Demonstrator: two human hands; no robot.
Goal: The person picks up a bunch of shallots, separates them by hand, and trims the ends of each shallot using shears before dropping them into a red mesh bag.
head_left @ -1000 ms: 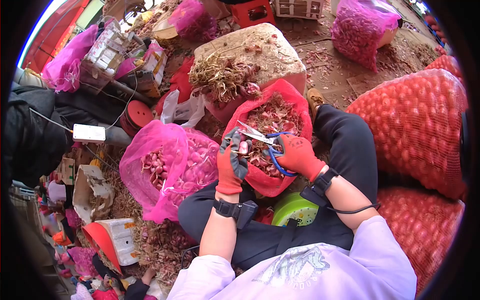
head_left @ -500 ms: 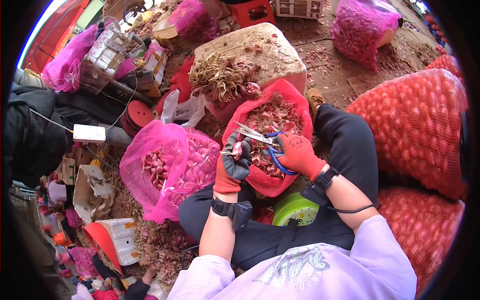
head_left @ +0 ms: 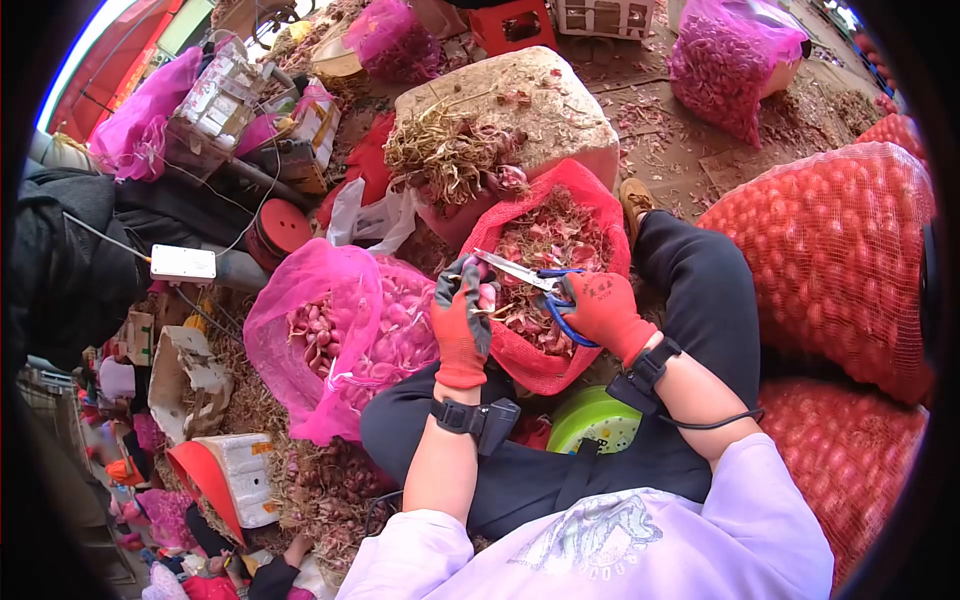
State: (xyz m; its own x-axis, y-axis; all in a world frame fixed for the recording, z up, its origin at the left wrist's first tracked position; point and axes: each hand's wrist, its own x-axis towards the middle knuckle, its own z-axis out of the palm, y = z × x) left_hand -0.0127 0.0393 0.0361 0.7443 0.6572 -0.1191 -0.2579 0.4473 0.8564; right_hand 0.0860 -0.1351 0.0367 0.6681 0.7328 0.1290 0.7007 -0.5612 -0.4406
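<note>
In my left hand [head_left: 461, 325], gloved in red and grey, a shallot [head_left: 487, 297] is pinched by the fingers. My right hand [head_left: 602, 310], in a red glove, grips blue-handled scissors [head_left: 518, 270]; their silvery blades point left, with the tips beside the left fingertips. Below both hands stands a red mesh bag [head_left: 546, 376] with dry trimmings and skins inside. A pink mesh bag [head_left: 290, 375] holding several loose shallots lies to the left of my left hand. On the pale block [head_left: 560, 95] ahead rests a bunch of untrimmed shallots [head_left: 450, 155] with dry stalks.
Large full red net sacks [head_left: 830, 260] stand on the right. A green round stool [head_left: 590, 415] shows between my legs. Another person's dark sleeve [head_left: 65, 260] is at the left, near a white box [head_left: 182, 262] with cables. Piled shallots [head_left: 325, 490] lie at lower left.
My left hand has turned, its fingers now more upright around the shallot. The scissors' blades have come closer together. The whole view has shifted slightly.
</note>
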